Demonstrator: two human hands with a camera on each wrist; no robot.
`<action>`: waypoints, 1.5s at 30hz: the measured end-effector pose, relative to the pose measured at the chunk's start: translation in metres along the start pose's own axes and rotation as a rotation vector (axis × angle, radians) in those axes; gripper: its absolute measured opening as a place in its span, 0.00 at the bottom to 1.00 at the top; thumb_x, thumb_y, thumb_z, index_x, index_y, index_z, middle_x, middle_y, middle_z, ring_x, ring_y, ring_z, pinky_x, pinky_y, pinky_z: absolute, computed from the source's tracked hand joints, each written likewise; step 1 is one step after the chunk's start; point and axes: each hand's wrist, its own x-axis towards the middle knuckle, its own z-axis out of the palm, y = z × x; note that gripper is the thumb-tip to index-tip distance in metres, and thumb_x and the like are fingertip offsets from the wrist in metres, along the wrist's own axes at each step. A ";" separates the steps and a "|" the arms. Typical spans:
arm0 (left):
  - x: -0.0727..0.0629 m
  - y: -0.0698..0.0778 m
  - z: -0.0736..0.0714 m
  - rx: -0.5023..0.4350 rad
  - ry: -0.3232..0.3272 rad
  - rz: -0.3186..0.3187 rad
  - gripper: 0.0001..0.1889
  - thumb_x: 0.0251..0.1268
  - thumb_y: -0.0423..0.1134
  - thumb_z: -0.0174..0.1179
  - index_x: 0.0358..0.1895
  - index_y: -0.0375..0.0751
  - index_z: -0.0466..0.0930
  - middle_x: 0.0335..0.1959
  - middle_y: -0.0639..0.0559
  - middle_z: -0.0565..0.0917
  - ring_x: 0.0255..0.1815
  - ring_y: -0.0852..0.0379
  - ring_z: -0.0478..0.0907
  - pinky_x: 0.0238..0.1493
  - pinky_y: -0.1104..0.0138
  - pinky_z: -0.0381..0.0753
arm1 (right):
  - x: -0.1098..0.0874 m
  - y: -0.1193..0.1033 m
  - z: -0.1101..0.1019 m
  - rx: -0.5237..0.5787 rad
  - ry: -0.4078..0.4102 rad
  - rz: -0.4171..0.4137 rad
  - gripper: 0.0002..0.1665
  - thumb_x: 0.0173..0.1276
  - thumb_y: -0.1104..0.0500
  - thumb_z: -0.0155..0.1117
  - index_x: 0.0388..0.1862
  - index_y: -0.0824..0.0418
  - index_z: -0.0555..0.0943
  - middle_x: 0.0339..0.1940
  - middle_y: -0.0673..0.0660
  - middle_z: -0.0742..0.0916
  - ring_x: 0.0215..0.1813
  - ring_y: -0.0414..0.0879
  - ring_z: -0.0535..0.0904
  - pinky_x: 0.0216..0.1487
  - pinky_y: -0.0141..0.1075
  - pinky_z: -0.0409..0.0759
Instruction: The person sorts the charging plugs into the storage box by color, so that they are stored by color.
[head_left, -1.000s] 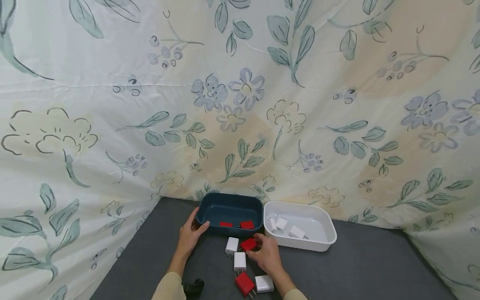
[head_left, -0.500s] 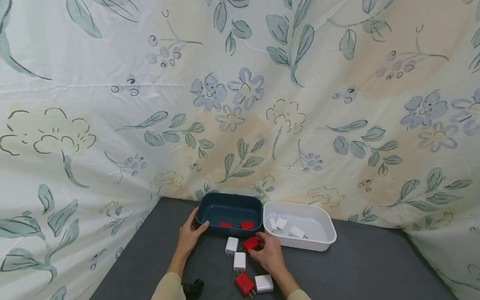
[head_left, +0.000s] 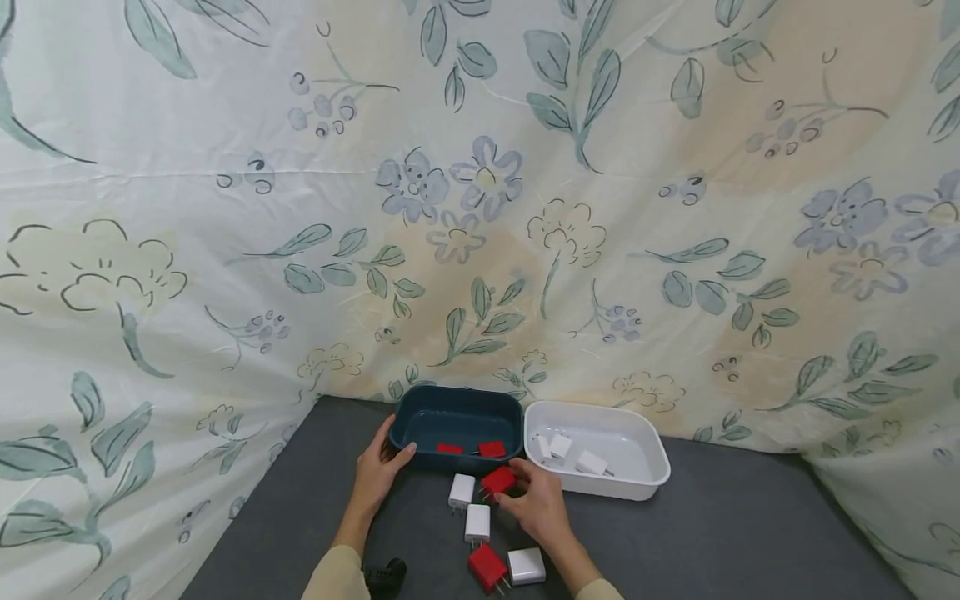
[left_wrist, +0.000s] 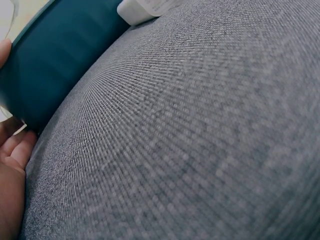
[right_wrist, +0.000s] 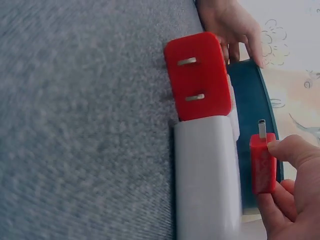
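My left hand (head_left: 377,473) grips the left end of a dark blue plastic bin (head_left: 457,402), thumb at its near rim. In the left wrist view, the fingers (left_wrist: 22,150) bend at the bin's lower corner. With my right hand (head_left: 542,502) I pinch a red plug-in charger (right_wrist: 263,162) between thumb and fingers, its prongs exposed, just in front of the bin. Two red chargers (head_left: 492,449) lie inside the bin. Nearer me on the table are white chargers (head_left: 477,523) and another red charger (head_left: 488,568), prongs showing.
A white bin (head_left: 652,467) with several white chargers (head_left: 592,462) inside stands right beside the blue one. A black object (head_left: 386,577) lies by the left forearm. Floral cloth (head_left: 480,208) hangs behind the dark grey tabletop (head_left: 712,533).
My right hand has raised the red charger slightly, bringing it a bit closer to the blue bin. The left hand keeps its hold on the bin. The head view has shifted a little.
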 end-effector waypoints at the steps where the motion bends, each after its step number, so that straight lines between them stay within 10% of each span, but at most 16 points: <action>1: 0.000 -0.001 0.000 -0.002 -0.002 0.000 0.39 0.65 0.43 0.64 0.76 0.41 0.56 0.74 0.32 0.61 0.73 0.38 0.63 0.69 0.49 0.67 | 0.000 -0.001 0.000 0.001 0.003 -0.008 0.32 0.47 0.63 0.80 0.53 0.69 0.81 0.45 0.63 0.88 0.42 0.51 0.87 0.44 0.39 0.86; 25: -0.001 0.002 -0.001 -0.006 0.000 -0.007 0.40 0.65 0.45 0.65 0.76 0.40 0.56 0.73 0.32 0.62 0.72 0.37 0.64 0.70 0.49 0.66 | 0.005 -0.013 -0.004 0.126 -0.024 -0.059 0.31 0.53 0.61 0.77 0.57 0.68 0.79 0.48 0.62 0.88 0.49 0.53 0.87 0.50 0.40 0.84; 33: 0.019 -0.042 0.008 0.012 0.046 0.020 0.39 0.63 0.47 0.65 0.75 0.50 0.58 0.73 0.35 0.65 0.71 0.40 0.67 0.69 0.48 0.68 | 0.011 -0.018 -0.004 0.109 0.017 -0.099 0.31 0.52 0.63 0.77 0.56 0.69 0.79 0.51 0.64 0.87 0.49 0.54 0.87 0.51 0.42 0.84; 45: 0.004 -0.008 0.001 -0.018 0.001 0.007 0.40 0.64 0.42 0.65 0.76 0.39 0.56 0.72 0.31 0.64 0.71 0.37 0.66 0.68 0.47 0.68 | 0.026 -0.016 -0.005 0.104 0.092 -0.045 0.31 0.52 0.63 0.78 0.56 0.69 0.80 0.51 0.65 0.87 0.47 0.54 0.88 0.50 0.43 0.84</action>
